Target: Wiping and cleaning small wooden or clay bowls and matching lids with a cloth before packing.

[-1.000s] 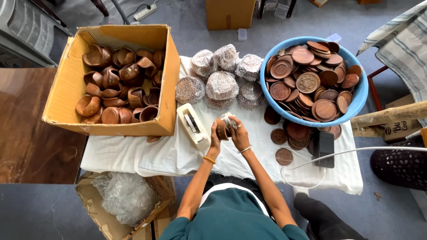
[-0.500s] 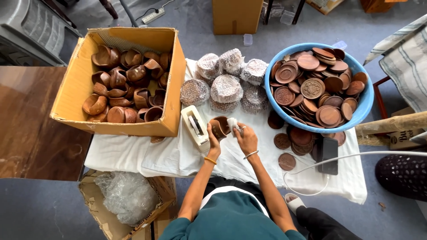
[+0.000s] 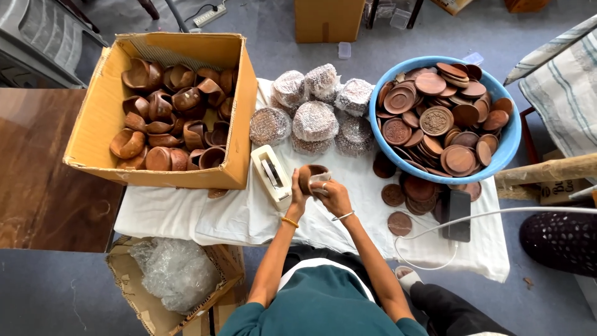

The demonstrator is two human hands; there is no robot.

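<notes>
A grey floor (image 3: 273,25) fills the frame's edges, with a dark wooden surface (image 3: 43,174) at the left. At centre stands a tabletop (image 3: 224,214) draped in white cloth. On its upper left sits a cardboard box (image 3: 99,124) of brown wooden cups; at upper right, a blue basin (image 3: 507,146) of wooden discs. Wrapped bundles (image 3: 315,121) lie between them, a white tape dispenser (image 3: 271,175) below. At centre, the left hand (image 3: 298,196) and right hand (image 3: 333,194) both grasp a wooden cup (image 3: 309,174) above the cloth.
</notes>
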